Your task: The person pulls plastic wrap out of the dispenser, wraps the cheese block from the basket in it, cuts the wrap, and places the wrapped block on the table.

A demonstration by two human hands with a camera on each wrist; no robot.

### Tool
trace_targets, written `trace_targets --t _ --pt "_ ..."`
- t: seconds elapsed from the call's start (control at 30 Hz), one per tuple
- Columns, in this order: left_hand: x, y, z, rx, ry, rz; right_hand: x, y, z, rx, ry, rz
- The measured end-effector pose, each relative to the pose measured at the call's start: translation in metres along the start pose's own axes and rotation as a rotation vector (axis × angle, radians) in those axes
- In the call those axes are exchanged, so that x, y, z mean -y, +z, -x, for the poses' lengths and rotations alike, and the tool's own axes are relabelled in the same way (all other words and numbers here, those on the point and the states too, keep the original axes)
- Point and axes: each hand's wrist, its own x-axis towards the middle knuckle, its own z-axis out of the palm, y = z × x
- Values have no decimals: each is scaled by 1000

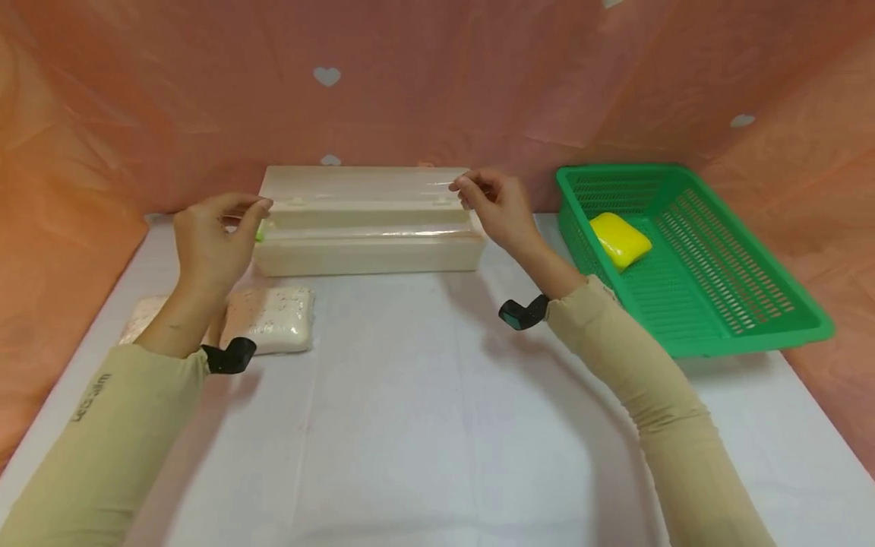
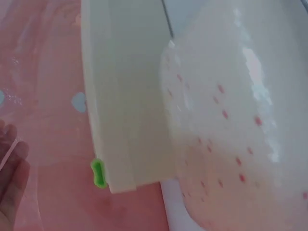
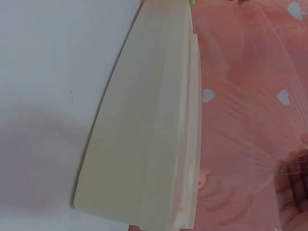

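A long cream cling film dispenser (image 1: 369,258) lies at the back of the table, its lid (image 1: 369,182) raised behind it. Clear cling film (image 3: 245,72) stretches between both hands, showing as glossy creases in the right wrist view. My left hand (image 1: 213,237) pinches the film near the dispenser's left end, thumb and fingertips together. At the other end my right hand (image 1: 502,209) pinches it, in front of the lid's right corner. A small green slider (image 2: 98,173) sits at the dispenser's left end.
Two speckled, glossy wrapped blocks lie at the left; the nearer-to-centre block (image 1: 273,319) is fully seen, while the other block (image 1: 140,315) is partly behind my left wrist. A green plastic basket (image 1: 724,348) on the right holds a yellow wrapped block (image 1: 620,241). A pink curtain (image 1: 478,91) closes off the back.
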Motion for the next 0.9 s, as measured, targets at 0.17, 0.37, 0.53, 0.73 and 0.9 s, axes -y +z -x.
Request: trace_targets --t 0.17,0.37,0.53,0.73,0.9 --pt "-4 1 -3 4 -28 45 4 -2 3 -11 6 -11" --pt "-7 3 -11 20 -92 142 9 -6 1 -25 16 26" --pt "-10 3 -15 1 -110 230 15 -10 0 -34 33 29" --pt "-17 0 -18 -43 -120 305 21 -13 -1 -46 26 30" --pt "-24 -5 -20 -79 -127 288 30 -18 -4 -57 -5 81"
